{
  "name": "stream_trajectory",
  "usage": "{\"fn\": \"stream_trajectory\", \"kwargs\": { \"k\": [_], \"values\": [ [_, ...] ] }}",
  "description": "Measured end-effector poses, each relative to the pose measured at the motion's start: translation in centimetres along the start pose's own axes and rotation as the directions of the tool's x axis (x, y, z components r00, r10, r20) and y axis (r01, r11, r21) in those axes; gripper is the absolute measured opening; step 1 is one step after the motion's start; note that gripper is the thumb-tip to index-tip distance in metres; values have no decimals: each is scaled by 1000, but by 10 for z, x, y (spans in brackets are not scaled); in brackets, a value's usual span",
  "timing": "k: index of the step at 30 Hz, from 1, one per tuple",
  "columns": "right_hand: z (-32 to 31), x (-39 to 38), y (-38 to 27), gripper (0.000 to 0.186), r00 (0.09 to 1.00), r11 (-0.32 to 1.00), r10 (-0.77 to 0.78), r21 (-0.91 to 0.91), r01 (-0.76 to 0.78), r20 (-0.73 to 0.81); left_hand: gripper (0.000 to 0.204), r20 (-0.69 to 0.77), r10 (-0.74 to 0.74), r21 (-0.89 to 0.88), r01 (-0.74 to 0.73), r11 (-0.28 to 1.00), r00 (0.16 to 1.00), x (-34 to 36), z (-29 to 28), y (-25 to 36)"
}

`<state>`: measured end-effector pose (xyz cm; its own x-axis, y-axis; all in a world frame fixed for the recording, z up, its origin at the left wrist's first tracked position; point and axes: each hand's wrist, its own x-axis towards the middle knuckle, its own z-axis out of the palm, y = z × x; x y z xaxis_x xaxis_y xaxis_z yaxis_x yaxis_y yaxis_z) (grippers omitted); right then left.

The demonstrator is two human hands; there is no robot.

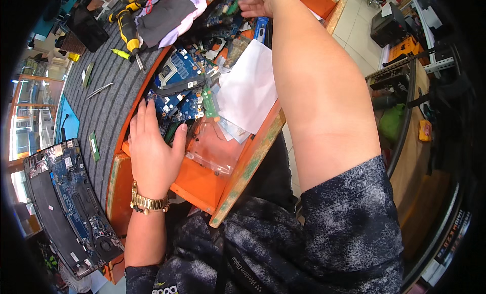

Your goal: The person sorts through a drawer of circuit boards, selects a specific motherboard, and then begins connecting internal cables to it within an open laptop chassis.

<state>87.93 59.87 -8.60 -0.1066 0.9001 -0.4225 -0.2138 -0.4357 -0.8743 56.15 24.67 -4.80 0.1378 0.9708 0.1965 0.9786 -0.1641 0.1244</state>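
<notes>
My left hand (157,155) rests over the near left side of an open orange drawer (200,185), thumb and fingers spread. Its fingertips touch or hover at blue circuit boards (185,66) inside; I cannot tell which. A black strip-shaped part (179,86) and a green board piece (208,102) lie just beyond. My right arm stretches across the drawer to its far end, where my right hand (257,3) is partly cut off by the upper edge. Its visible fingers are loosely extended beside blurred small parts. Close to them is a blue tool-like item (260,28). White paper (248,84) covers some contents.
On the grey striped mat (109,104) left of the drawer lie a yellow-black screwdriver (129,33), tweezers (99,91), a green memory module (94,146) and a dark cloth (169,18). An opened laptop base (73,208) sits at the lower left. Shelving stands on the right.
</notes>
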Motion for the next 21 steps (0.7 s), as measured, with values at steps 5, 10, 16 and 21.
{"fn": "stream_trajectory", "kwargs": {
  "k": [5,10,16,21],
  "values": [
    [6,8,0,34,993,990,-121,82,119,19,78,-26,2,-3,-2,1000,1000,-1,1,0],
    [4,11,2,34,991,989,-137,58,137,3,77,-34,1,15,-1,1000,999,-2,2,0],
    [3,9,6,35,987,986,-158,43,159,-25,79,-61,42,17,-41,999,997,-2,4,0],
    [10,16,9,36,985,984,-173,39,174,-27,80,-56,38,36,-36,999,998,-3,4,-1]
  ]
}}
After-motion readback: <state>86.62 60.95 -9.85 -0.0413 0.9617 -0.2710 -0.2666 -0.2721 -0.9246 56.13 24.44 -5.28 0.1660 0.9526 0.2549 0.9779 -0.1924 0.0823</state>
